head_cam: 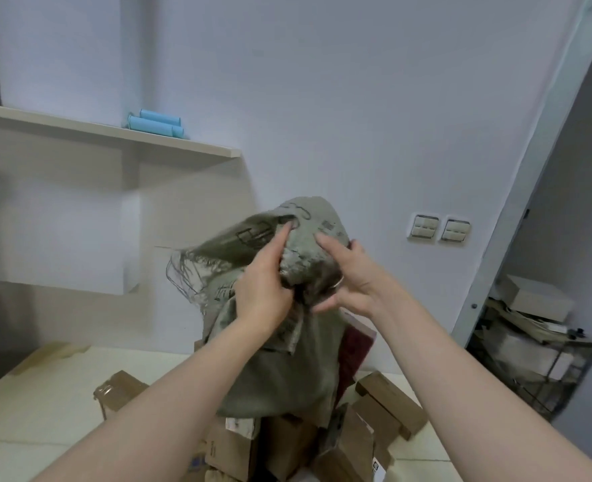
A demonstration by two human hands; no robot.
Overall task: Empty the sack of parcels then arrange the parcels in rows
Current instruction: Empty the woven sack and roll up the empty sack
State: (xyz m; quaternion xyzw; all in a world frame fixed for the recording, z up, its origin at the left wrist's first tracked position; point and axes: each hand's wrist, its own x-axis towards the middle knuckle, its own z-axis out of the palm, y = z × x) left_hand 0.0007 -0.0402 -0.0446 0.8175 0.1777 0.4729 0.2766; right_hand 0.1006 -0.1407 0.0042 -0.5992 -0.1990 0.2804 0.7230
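Lying nearest, heaped on the pale floor: brown cardboard parcels, spilling from under the sack. Hanging upright, long axis vertical, mouth pointing down over the pile. Left hand and right hand both bunching its raised end, fingers clenching cloth. Standing beyond: shelf bearing blue rolls, wall switches, cluttered rack rightward.

Your left hand: bare, no glove, no watch or band at the wrist | Your right hand: bare, a thin pale ring-like band shows near one finger, blurred, exact finger unclear | Your forearms: both uncovered along their whole visible length, no sleeve edge in view | Markings: none discernible on you.
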